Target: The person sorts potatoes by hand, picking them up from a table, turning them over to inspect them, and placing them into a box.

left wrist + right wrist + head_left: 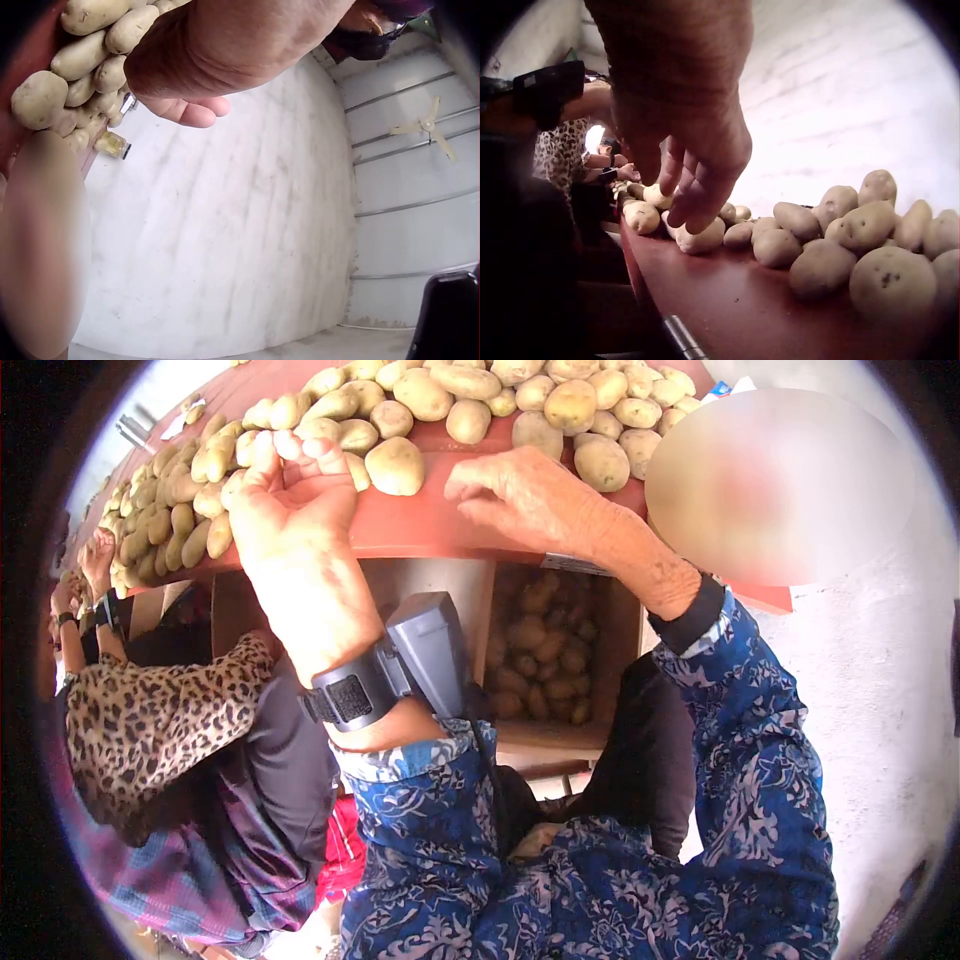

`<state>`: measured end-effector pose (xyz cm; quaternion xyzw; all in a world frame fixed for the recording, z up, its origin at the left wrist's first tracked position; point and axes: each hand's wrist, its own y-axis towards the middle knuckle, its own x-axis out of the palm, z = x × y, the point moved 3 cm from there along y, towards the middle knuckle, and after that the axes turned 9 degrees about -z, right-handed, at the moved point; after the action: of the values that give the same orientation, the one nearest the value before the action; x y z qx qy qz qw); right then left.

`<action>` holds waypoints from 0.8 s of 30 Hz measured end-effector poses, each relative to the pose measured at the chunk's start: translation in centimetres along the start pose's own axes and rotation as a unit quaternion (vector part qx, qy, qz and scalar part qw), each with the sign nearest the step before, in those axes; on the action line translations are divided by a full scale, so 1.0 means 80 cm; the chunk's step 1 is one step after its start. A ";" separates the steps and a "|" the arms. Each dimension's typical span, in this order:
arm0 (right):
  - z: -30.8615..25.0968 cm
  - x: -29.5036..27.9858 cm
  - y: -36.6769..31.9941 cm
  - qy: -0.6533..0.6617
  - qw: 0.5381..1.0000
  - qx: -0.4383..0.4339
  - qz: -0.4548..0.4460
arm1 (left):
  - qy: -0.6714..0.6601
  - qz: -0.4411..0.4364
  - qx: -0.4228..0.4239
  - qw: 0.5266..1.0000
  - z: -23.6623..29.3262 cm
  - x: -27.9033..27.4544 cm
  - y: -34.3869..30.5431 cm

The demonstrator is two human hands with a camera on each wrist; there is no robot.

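My left hand (pixel 295 525) is turned palm up over the front of the red table, with its fingers loosely bent and nothing visible in the palm. In the left wrist view the fingers (pixel 191 112) hang relaxed, partly hidden behind the wrist. Right beside it lie potatoes, one large potato (pixel 395 466) among them near the table's edge. My right hand (pixel 535 495) hovers over the bare red surface, fingers bent downward and no potato in them. From the right wrist, its fingertips overlap a pale potato (pixel 701 238) on the table.
A long heap of potatoes (pixel 468 421) covers the red table (pixel 420 510) behind and left of the hands. Under the tabletop sits a box (pixel 565 734) of potatoes. At left another person in a leopard-print sleeve (pixel 170 720) works at the same table. A jar (pixel 112 145) stands beyond the heap.
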<state>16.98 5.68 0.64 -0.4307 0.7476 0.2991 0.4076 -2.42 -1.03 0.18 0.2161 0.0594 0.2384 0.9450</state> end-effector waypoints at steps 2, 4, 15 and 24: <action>0.004 -0.007 0.008 -0.001 0.999 0.023 0.029 | 0.004 0.011 -0.005 1.000 0.004 0.001 -0.001; 0.012 -0.007 0.014 -0.001 0.998 0.015 0.062 | 0.009 0.024 -0.010 1.000 0.008 0.004 -0.004; 0.028 0.000 0.066 -0.065 0.985 0.079 0.141 | -0.080 0.069 -0.019 0.994 0.029 0.010 -0.012; 0.018 0.048 0.118 -0.104 0.990 0.091 -0.034 | -0.143 0.183 0.008 0.972 -0.006 0.015 0.001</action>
<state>7.97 9.51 -2.48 -0.3832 0.7105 0.2589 0.5305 -1.54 -0.23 -0.23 0.2625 -0.1156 0.3736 0.8821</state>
